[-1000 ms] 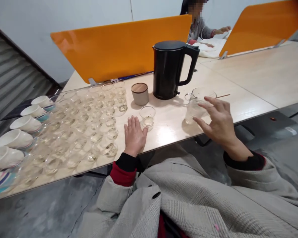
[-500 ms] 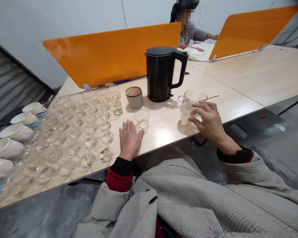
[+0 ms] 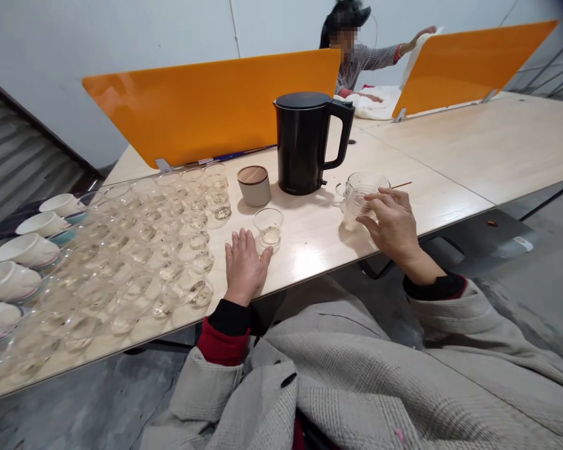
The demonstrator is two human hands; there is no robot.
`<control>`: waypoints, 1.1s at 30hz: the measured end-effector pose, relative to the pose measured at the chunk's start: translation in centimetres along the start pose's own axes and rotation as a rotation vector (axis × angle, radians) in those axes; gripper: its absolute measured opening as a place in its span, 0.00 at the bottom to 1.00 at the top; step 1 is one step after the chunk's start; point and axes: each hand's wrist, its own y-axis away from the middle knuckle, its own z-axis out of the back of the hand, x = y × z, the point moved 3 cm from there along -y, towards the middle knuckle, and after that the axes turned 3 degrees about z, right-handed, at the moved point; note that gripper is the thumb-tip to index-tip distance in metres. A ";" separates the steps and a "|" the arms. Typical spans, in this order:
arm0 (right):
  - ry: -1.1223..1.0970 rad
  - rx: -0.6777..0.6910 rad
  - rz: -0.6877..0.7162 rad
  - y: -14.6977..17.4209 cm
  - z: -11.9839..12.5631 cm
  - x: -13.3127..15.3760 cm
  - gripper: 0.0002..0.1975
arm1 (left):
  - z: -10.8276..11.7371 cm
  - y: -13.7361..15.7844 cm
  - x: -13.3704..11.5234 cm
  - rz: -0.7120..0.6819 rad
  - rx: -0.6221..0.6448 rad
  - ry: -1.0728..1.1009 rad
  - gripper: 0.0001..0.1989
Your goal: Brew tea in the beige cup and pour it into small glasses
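My left hand lies flat on the table with its fingers spread, holding nothing. Just right of its thumb stands a clear cup with a little pale liquid and dark bits in it. Between the thumb and fingertips of my right hand is a clear cup near the table edge; its rim is partly behind the fingers, and I cannot tell if it is several stacked together. Behind it sits a clear glass jug with a thin brown stick poking out to the right.
Rows of clear cups with liquid and dark bits fill the table's left, beside several white bowls tipped over. A black kettle and a wooden-lidded canister stand behind. Beyond the orange dividers, a person handles white cloth.
My right hand has shifted slightly left, still on the cup. The left hand stays put. Across the table, the other person's arm has risen, lifting white cloth above the divider.
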 end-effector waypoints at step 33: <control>-0.261 0.652 0.201 -3.2 -11.3 9.5 0.53 | -0.6 2.2 -2.0 0.017 0.016 -0.075 0.52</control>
